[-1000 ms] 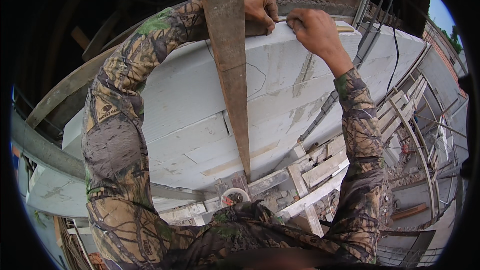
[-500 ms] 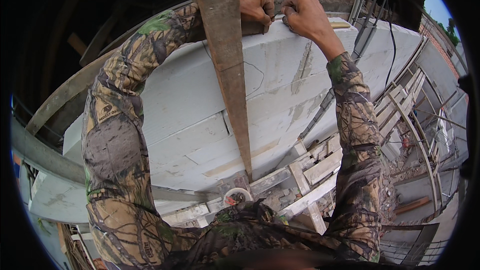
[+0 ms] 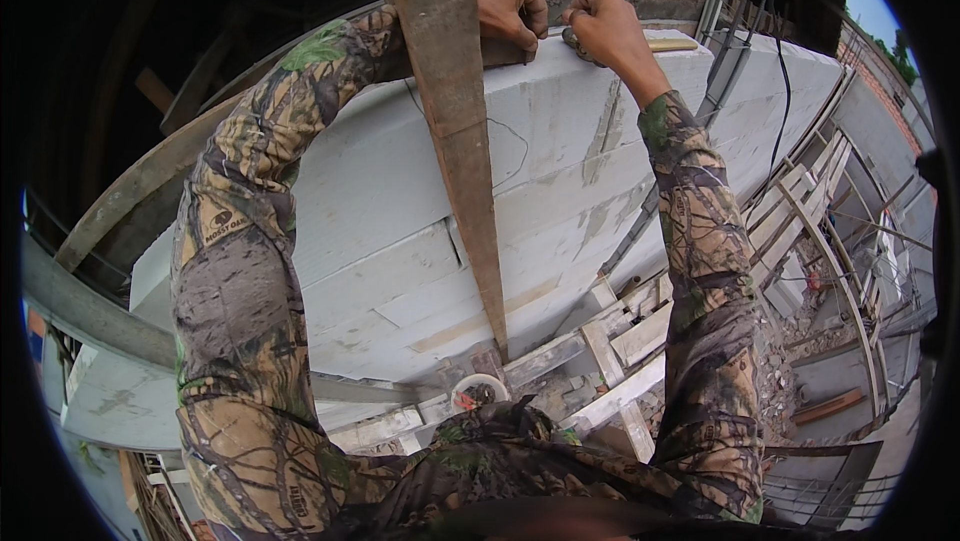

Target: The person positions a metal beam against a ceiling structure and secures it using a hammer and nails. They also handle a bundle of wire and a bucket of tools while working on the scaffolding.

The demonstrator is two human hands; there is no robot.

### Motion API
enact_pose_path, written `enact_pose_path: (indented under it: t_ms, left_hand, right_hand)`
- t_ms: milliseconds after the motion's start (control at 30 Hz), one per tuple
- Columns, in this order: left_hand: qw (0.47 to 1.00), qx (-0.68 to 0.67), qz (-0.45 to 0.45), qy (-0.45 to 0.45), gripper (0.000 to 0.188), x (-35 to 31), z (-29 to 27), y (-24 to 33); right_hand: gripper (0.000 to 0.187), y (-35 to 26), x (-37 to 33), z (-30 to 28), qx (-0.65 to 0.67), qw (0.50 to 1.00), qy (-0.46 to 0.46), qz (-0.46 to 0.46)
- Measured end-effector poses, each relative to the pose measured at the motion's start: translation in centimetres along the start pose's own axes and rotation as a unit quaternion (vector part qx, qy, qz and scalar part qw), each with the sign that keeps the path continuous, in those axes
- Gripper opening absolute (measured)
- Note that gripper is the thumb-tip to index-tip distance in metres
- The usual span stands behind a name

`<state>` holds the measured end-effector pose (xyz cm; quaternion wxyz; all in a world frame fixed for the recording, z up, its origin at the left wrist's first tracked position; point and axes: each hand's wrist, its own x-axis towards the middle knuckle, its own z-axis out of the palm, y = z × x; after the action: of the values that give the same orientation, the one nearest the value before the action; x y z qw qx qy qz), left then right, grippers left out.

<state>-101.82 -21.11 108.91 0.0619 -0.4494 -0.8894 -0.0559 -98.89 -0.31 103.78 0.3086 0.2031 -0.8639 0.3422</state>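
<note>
Both of my hands are at the top edge of a white block wall [image 3: 385,181]. My left hand [image 3: 512,13] reaches behind an upright wooden plank [image 3: 445,91], with its fingers curled into a pinch over the block's top edge. Whatever lies between them is too small to make out. A short gap to its right, my right hand [image 3: 610,29] is closed, thumb and fingertips together. Under its fingers is a small dark greyish thing [image 3: 578,45] whose kind I cannot tell. A thin wire [image 3: 524,146] loops down the wall face beside the plank.
A yellowish strip [image 3: 672,45] lies on the wall top near my right wrist. Grey conduits and cables [image 3: 728,76] run down the wall at right. Below are a bucket [image 3: 478,391], loose timber [image 3: 640,336] and rubble [image 3: 770,381]. A curved wooden board [image 3: 130,186] is at left.
My right hand and forearm have shifted slightly left, showing more of the dark thing beneath the fingers. My left hand stays almost in place, its fingers still curled.
</note>
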Motion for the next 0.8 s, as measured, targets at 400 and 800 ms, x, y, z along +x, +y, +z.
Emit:
enact_pose_path:
  t_ms: [400,800]
  left_hand:
    - [0.997,-0.054,0.032,0.046,0.059,-0.4,0.2,0.1]
    - [0.999,-0.031,0.028,0.008,0.063,-0.5,-0.1,-0.2]
  right_hand:
    - [0.023,-1.2,-2.7,-0.3,-0.086,0.962,-0.245,-0.086]
    - [0.028,-0.5,-0.5,-0.4,-0.156,0.984,-0.076,-0.041]
